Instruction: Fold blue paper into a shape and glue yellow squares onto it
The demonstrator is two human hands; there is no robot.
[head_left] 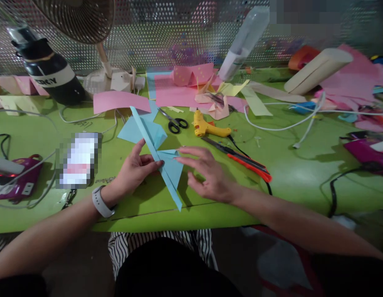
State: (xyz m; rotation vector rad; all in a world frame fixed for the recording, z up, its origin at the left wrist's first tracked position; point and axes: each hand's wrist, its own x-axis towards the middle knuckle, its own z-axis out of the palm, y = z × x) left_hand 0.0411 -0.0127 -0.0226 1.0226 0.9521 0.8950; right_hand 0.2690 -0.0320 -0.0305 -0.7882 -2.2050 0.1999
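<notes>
A folded light-blue paper piece (171,180), with a long narrow strip edge and a triangular flap, is pinched by the thumb and fingers of my left hand (137,167). My right hand (210,173) is beside the flap's right corner, its fingers apart and the fingertips at or very near the paper; I cannot tell whether they touch. Behind the piece lies another light-blue paper (128,131) on the table. Black-handled scissors (175,125) rest just beyond my hands, and a yellow glue gun (210,126) lies to their right.
An orange-and-black utility knife (240,159) lies right of my right hand on the green table (290,156). A phone (80,161) is at left. Pink paper (179,95), a dark bottle (53,72), a fan (83,20) and a clear bottle (243,43) stand or lie behind.
</notes>
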